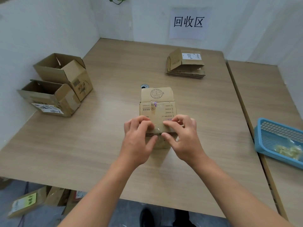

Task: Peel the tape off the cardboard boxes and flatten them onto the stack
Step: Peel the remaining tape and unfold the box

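Now your left hand [139, 136] and right hand [182, 135] pinch tape [158, 128] at box [157, 108] near edge; bare table [106, 145] both sides.

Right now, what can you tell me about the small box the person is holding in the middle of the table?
The small cardboard box is brown corrugated card, with a round black stamp on its far flap and lines of small print on top. A strip of clear tape runs down its middle to the near edge. It sits on the wooden table. The left hand and right hand pinch that near edge, fingertips on the tape.
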